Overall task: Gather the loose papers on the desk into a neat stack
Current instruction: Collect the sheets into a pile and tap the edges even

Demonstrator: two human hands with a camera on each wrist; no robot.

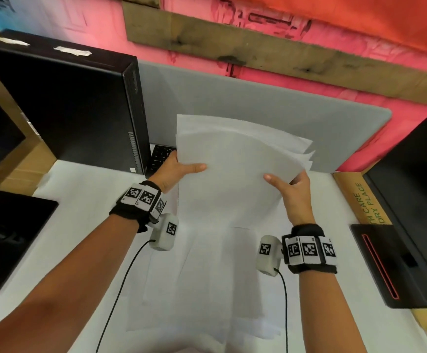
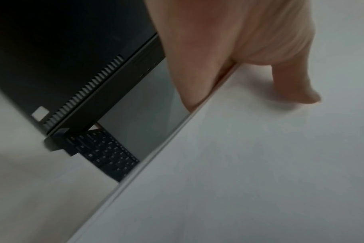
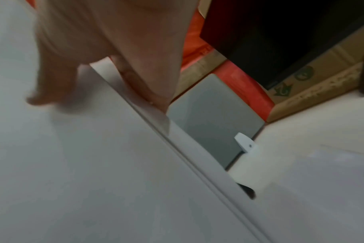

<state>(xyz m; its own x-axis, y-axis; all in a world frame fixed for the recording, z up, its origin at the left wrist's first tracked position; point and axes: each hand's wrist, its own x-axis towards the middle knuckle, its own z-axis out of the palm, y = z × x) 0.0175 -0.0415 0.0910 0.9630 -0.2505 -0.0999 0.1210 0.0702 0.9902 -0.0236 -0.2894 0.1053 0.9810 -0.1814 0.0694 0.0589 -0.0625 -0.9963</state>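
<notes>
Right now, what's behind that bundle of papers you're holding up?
Behind the papers stands a grey divider panel, and a black keyboard peeks out at their left edge. The rest of the keyboard and the desk behind are covered.

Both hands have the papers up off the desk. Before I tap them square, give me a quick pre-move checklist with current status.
1. Left hand grips the papers at their left edge: ok.
2. Right hand grips their right edge: ok.
3. Sheet edges aligned: not ok, far right corners fan apart.
4. All sheets gathered: not ok, loose sheets remain on the desk.
5. Keyboard out of the way: ok, behind the left hand.
</notes>
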